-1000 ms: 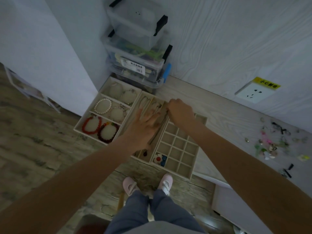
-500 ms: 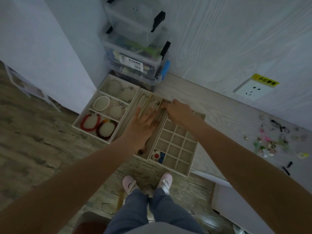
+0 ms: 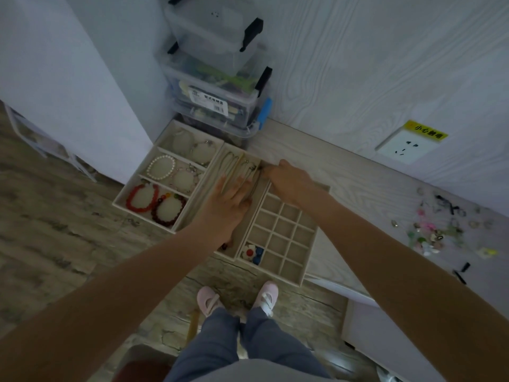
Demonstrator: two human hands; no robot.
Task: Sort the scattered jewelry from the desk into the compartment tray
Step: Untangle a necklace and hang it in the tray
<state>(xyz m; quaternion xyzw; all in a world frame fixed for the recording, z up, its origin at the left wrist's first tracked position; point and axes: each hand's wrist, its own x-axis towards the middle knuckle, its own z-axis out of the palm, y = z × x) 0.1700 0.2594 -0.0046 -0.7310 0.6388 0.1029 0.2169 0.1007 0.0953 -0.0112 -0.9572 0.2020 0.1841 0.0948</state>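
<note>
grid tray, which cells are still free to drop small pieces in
Grid tray: nearly all cells show bare. Only the near-left corner is taken, by a flower piece and a blue piece. The far row sits under the right hand. Crowded: the necklace tray under the left hand, and the bracelet tray.

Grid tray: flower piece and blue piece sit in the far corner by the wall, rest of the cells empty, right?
Not the far corner. The head view shows the flower piece and blue piece in the grid tray's near-left corner, closest to the person's feet. The other visible cells look empty.
</note>
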